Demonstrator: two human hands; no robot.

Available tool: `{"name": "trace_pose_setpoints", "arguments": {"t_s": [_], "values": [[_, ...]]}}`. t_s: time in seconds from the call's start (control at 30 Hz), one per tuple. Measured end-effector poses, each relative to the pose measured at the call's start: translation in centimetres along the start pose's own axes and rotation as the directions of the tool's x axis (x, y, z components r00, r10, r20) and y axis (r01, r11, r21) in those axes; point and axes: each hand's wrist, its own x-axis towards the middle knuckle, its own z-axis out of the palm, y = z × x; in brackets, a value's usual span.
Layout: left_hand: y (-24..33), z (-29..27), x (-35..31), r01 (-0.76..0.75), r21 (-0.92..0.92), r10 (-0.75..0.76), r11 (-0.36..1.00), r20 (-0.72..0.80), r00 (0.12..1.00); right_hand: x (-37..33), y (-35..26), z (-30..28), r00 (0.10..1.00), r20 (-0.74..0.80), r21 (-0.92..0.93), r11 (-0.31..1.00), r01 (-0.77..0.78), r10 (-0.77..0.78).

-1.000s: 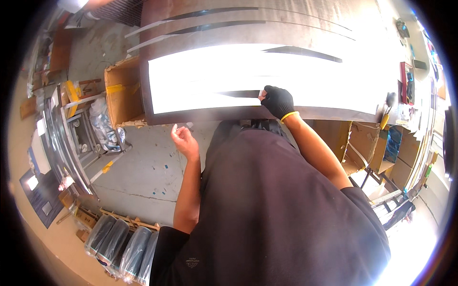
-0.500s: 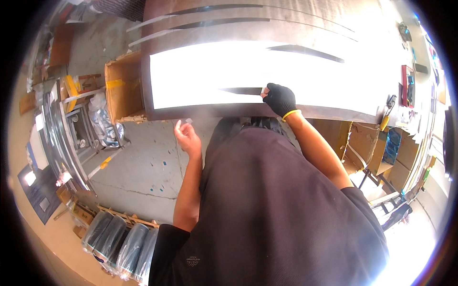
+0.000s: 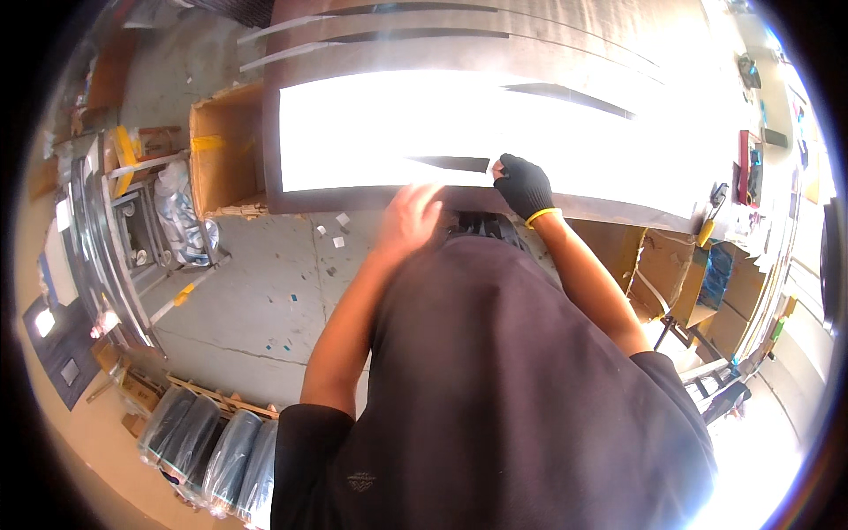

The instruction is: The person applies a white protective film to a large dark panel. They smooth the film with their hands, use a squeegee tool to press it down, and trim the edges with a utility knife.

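Note:
My right hand (image 3: pixel 525 185), in a black knitted glove with a yellow cuff, is closed over a bright white panel (image 3: pixel 353 124) on the table. Its bare fingertips pinch a small white piece (image 3: pixel 491 168), beside the end of a dark pointed band (image 3: pixel 450 163) on the panel. Whether that band is a strip or a reflection I cannot tell. My bare left hand (image 3: pixel 411 216) is at the table's near edge, left of the right hand. Motion smears its fingers, and whatever may be in them cannot be made out.
Long thin strips (image 3: pixel 415 35) lie across the brown table (image 3: pixel 291 201). Under it stand a cardboard box (image 3: pixel 225 146) at left and more boxes (image 3: pixel 667 265) at right. Small white scraps (image 3: pixel 338 241) lie on the grey floor (image 3: pixel 238 309). Plastic-wrapped rolls (image 3: pixel 234 450) are at lower left.
My left hand has moved up and right, from beside the table to its near edge. A white scrap was by its fingers; several scraps now show on the floor. The right hand has hardly moved.

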Motion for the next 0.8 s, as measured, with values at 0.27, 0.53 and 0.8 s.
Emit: {"name": "trace_pose_setpoints", "arguments": {"t_s": [0.27,0.53,0.8], "values": [[2.1,3.4,3.6,-0.236,0.079,0.213,0.969,0.226,0.95,-1.1,-1.3,-0.1,0.998,-0.048,0.017,0.999,0.04,-0.04],[1.5,4.6,3.4,-0.252,0.063,0.243,0.966,0.123,0.962,-0.5,-2.1,0.7,0.998,-0.062,-0.042,0.999,-0.002,-0.001],[1.3,5.2,3.8,-0.133,0.056,0.117,0.99,0.228,0.967,-0.4,-3.1,0.4,0.986,-0.066,-0.229,0.964,0.135,-0.153]]}}
